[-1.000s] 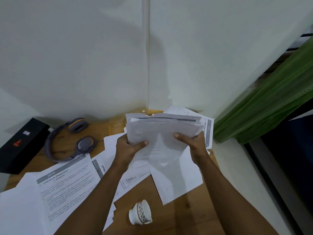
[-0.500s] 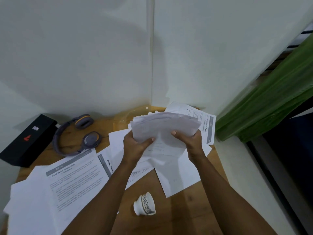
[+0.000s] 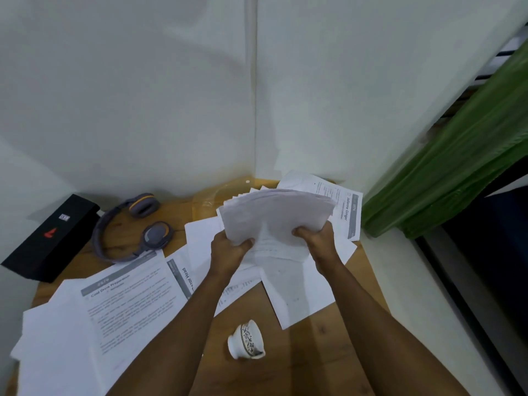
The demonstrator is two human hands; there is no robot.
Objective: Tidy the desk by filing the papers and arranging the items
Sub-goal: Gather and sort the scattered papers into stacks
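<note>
Gathering: we judge the step in hand to be collecting loose sheets into 1 bundle, held up over the far side of the worktop [image 3: 323, 364].
Left grip: our left hand [image 3: 228, 254] is closed on the lower left edge of the paper stack [image 3: 274, 221], thumb on top.
Right grip: our right hand [image 3: 318, 244] is closed on the stack's lower right edge, so both hands carry it clear of the wood.
Stack look: thin white sheets, many of them, bowed upward in the middle and fanned at the far edge, so the edges are not squared; faint print shows through the top page.
Still lying loose: a printed sheet [image 3: 128, 298] with a grey header bar on the left, plain sheets [image 3: 300, 292] under our wrists, and another printed page [image 3: 347, 212] near the corner behind the stack.
Folder: a clear plastic sleeve [image 3: 211, 201] lies just behind the stack against the wall; we cannot tell whether it holds anything.
Other items: grey and orange headphones [image 3: 137, 227], a black box [image 3: 48, 238] at the left edge, and a small patterned cup [image 3: 247, 340] tipped on its side near us.
Next move, our judgement: tap the bundle square, then pick up the remaining sheets before filing; the cup needs righting.
Risk: the bowed, fanned pages could slide apart if either grip loosens.
</note>
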